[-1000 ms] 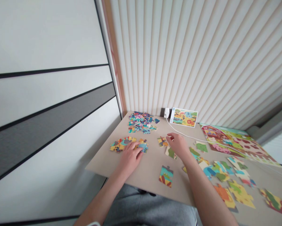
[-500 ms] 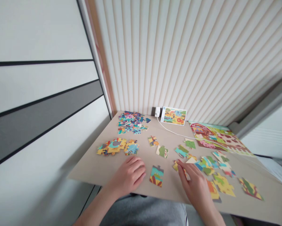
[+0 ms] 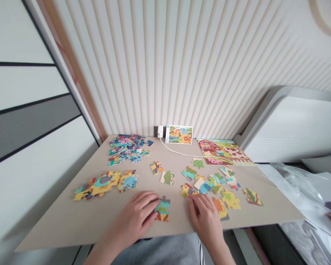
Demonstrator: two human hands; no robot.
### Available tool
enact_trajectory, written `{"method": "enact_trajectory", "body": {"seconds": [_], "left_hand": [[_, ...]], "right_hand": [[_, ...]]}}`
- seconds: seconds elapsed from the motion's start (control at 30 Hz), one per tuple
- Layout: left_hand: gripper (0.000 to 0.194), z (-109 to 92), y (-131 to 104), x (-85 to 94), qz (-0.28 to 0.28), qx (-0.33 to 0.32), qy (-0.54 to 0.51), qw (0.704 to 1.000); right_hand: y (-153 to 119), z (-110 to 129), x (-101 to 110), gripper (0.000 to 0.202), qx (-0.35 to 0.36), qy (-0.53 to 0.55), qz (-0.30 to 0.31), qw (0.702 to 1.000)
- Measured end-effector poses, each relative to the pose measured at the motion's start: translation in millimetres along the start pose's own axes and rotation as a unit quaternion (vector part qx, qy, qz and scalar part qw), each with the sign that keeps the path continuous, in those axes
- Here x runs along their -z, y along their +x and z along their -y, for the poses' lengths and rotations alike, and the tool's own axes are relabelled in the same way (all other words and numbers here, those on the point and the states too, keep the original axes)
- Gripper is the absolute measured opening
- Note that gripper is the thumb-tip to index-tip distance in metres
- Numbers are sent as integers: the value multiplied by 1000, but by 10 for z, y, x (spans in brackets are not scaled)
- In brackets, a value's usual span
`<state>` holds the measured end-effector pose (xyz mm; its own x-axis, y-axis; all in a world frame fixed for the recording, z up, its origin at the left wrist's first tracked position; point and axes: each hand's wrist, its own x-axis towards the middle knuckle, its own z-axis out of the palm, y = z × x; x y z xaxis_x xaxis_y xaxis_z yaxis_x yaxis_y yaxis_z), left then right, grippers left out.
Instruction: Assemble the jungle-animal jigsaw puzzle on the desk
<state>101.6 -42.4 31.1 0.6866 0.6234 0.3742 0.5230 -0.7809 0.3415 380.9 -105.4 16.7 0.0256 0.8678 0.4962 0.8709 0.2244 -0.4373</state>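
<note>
- Beige board (image 3: 71, 224) carries everything, lying flat out from the ribbed wall, so loose pieces can be spread face up.
- Along its far right edge lies a big farm puzzle sheet (image 3: 223, 151), out of the hands' way.
- At the far left corner, a blue heap of pieces (image 3: 128, 148) sits apart, seemingly another set.
- Near the left edge, a joined yellow strip (image 3: 104, 182) lies flat, its pieces locked together.
- Against the wall leans a reference card (image 3: 179, 134), upright and in plain sight, beside a white plug (image 3: 160, 131).
- Right of centre, loose pieces (image 3: 217, 184) lie scattered, all within reach.
- Right hand (image 3: 205, 219) rests near the front edge, fingers loosely together, tips touching a yellow piece (image 3: 187, 190); no grip there.
- Left hand (image 3: 136, 217) lies flat, fingers spread, fingertips on the teal piece (image 3: 162, 209) at the front edge, steadying it, not lifting.
</note>
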Motion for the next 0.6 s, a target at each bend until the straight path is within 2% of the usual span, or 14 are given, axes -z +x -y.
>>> {"method": "enact_trajectory", "body": {"seconds": [0.27,0.6], "left_hand": [[34,51,-57,-65,3,30,8,1000],[35,84,-84,-80,10,27,14,1000]], "right_hand": [[-21,7,6,22,-12,0,-11,1000],[-16,10,8,21,-13,-16,0,1000]]}}
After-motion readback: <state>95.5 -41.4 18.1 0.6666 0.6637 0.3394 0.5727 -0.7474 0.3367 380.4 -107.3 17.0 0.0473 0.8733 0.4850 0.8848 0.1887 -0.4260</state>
